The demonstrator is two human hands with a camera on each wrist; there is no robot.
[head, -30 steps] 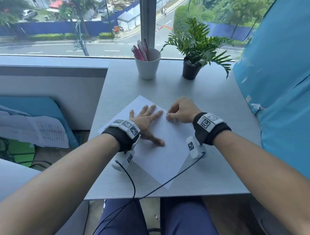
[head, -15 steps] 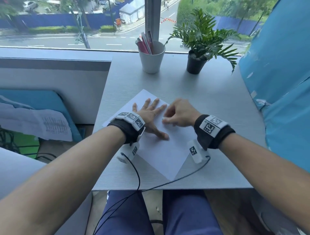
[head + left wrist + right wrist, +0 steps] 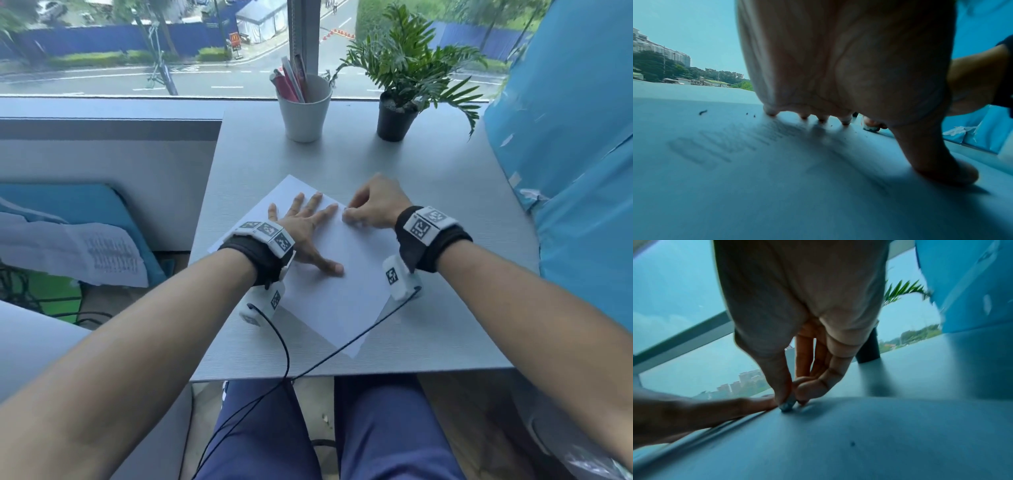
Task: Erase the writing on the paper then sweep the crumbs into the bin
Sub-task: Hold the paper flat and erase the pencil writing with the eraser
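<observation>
A white sheet of paper lies slanted on the grey table. My left hand presses flat on it with fingers spread. My right hand pinches a small eraser against the paper's far right edge, just beside the left fingertips. In the left wrist view faint grey writing shows on the paper, with dark crumbs near the fingertips and the eraser beyond them. No bin is in view.
A white cup of pens and a potted plant stand at the table's far edge by the window. A blue plastic-covered surface rises on the right. Cables trail off the near table edge.
The right hand has shifted slightly along the paper's edge with the eraser, beside the left fingertips. The left hand stays flat on the paper. The head view has tilted a little.
</observation>
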